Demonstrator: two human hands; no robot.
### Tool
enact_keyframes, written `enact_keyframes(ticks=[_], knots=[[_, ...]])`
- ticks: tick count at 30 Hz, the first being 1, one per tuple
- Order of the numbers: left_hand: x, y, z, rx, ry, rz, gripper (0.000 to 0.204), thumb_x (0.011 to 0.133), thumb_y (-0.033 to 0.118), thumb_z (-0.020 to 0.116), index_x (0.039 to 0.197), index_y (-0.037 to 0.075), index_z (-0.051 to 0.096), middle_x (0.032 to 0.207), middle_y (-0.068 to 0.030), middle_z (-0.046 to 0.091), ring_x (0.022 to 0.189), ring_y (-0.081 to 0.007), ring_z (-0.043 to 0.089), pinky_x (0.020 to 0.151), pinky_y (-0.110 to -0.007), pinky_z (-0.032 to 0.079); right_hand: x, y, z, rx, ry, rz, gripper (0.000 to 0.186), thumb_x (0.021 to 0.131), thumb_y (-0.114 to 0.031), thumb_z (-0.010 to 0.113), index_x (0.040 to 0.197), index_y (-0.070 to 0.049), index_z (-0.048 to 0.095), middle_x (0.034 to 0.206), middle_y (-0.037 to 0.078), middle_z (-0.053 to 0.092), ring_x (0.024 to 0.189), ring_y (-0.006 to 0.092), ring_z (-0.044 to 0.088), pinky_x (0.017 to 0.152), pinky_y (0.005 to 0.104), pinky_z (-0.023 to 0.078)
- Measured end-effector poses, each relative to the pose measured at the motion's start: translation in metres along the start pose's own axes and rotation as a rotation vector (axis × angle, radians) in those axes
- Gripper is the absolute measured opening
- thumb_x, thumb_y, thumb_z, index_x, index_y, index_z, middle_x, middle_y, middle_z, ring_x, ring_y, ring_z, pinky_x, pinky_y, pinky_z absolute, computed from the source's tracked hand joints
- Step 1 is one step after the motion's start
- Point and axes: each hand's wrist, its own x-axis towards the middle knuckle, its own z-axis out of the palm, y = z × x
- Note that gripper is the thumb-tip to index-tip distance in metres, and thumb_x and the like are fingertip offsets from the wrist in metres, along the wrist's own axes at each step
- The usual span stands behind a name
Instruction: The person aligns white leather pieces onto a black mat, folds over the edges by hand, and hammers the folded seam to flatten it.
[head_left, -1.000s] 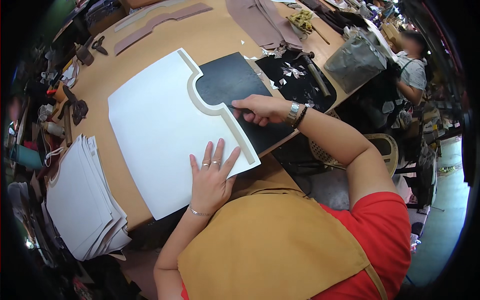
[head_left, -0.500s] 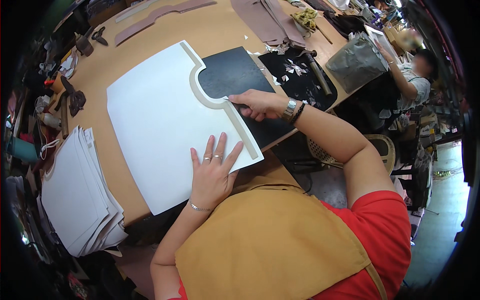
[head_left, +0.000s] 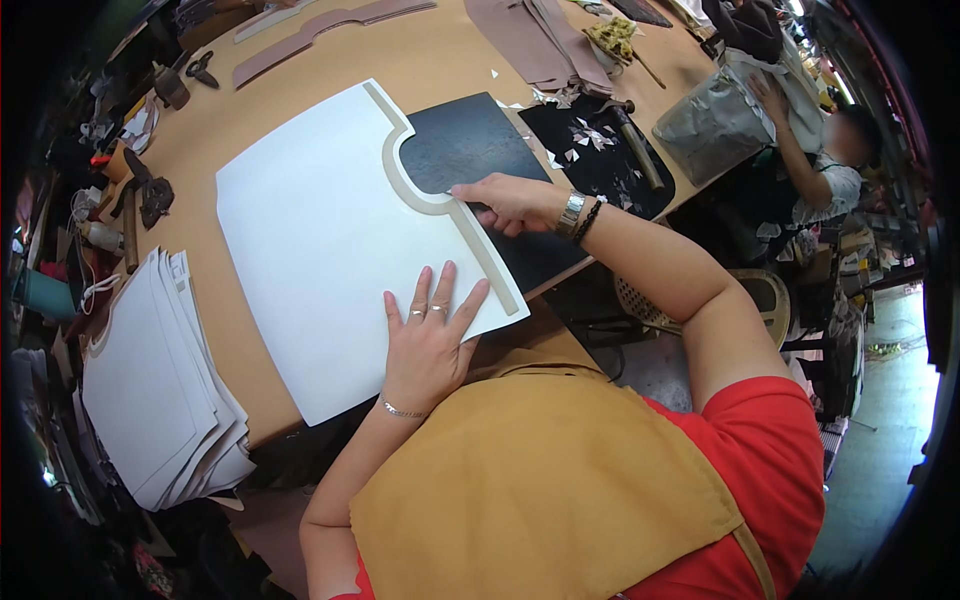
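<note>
A large white sheet (head_left: pixel 310 240) lies on the table, a grey-beige strip (head_left: pixel 402 178) running along its curved, notched right edge. My left hand (head_left: pixel 430 330) rests flat on the sheet's near part, fingers spread. At the lower end of the curved notch, my right hand (head_left: pixel 515 203) is closed, its fingertips at the sheet's edge. What sits between those fingers is too small or hidden to make out. Beneath the notch and my right hand is a dark board (head_left: pixel 470 145), partly covered by the sheet.
A stack of white sheets (head_left: pixel 165 390) hangs over the table's left edge. A hammer (head_left: pixel 638 145) and white scraps lie on a black mat (head_left: pixel 590 150) at right. Mauve pieces (head_left: pixel 540 45) and scissors (head_left: pixel 203 70) are farther back. Another person handles a grey bin (head_left: pixel 710 120).
My right fingers have shifted slightly at the notch, and a small white flap at their tips no longer shows. At right, the other person's hand and a dark item have moved over the bin.
</note>
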Motion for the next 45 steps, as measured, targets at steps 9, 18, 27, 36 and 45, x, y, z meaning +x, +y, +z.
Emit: enact_keyframes(ticks=[9,18,27,36,45], knots=[[0.002,-0.002,-0.019,-0.093,-0.124,0.022,0.076,0.095,0.049,0.067,0.162,0.028,0.039,0.172,-0.0150,0.028,0.157,-0.0415,0.027,0.118,-0.076,0.018,-0.011,0.019,-0.039,-0.254,0.490,-0.362,0.042,0.102,-0.049,0.065,0.105,-0.008,0.068,0.072,-0.004,0.052,0.054,0.0058,0.040,0.047,0.0232,0.033],[0.062,-0.145,-0.097,0.246,-0.165,-0.209,0.112,0.072,0.076,0.077,0.162,0.022,0.039,0.173,-0.0159,0.025,0.160,-0.0383,0.016,0.125,-0.065,0.016,0.002,0.034,-0.057,-0.971,0.953,-0.774,0.031,0.093,-0.037,0.074,0.111,-0.012,0.071,0.098,0.013,0.072,0.090,0.0347,0.071,0.078,0.0448,0.057],[0.086,-0.047,-0.046,0.497,-0.134,-0.397,0.116,0.077,0.095,0.052,0.148,0.003,0.055,0.098,-0.0272,0.071,0.078,-0.0366,0.070,0.081,-0.052,0.052,-0.020,-0.002,-0.075,-0.486,0.927,-0.843,0.037,0.102,-0.040,0.062,0.107,-0.005,0.072,0.096,0.021,0.074,0.092,0.0412,0.070,0.081,0.0474,0.056],[0.088,-0.027,-0.073,0.096,-0.135,-0.232,0.072,0.091,0.065,0.068,0.136,0.009,0.066,0.105,-0.0179,0.074,0.091,-0.0397,0.072,0.088,-0.054,0.052,0.004,0.036,-0.001,-0.752,0.549,-0.753,0.042,0.105,-0.045,0.056,0.107,-0.006,0.071,0.091,0.017,0.075,0.087,0.0388,0.071,0.081,0.0495,0.055],[0.105,-0.118,-0.078,0.325,0.063,-0.497,0.067,0.084,0.053,0.080,0.133,0.008,0.069,0.128,-0.0129,0.069,0.113,-0.0277,0.067,0.098,-0.048,0.049,-0.005,0.047,0.011,-0.695,0.632,-0.844,0.037,0.105,-0.039,0.056,0.110,-0.005,0.068,0.088,0.017,0.073,0.083,0.0370,0.070,0.078,0.0468,0.055]])
